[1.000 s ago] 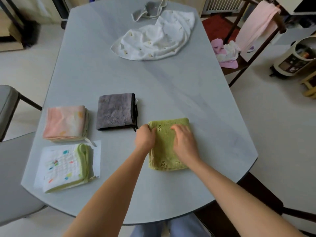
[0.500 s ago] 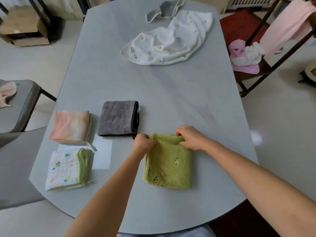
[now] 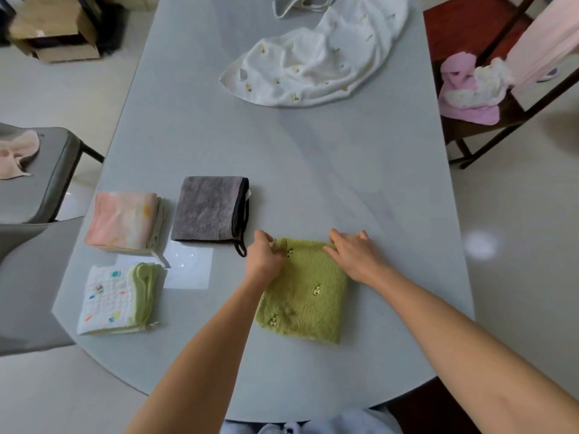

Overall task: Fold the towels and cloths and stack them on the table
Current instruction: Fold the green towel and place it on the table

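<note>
At the green towel's [image 3: 304,296] far edge, both hands pinch corners; uneven pulling risks skewing the fold.

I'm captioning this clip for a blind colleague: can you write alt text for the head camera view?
Two hands, left hand and right hand, grip the far edge of a folded green towel on a grey table. To its left lie three folded cloths: grey, pink and white-and-green. An unfolded white cloth lies at the far end.
</note>
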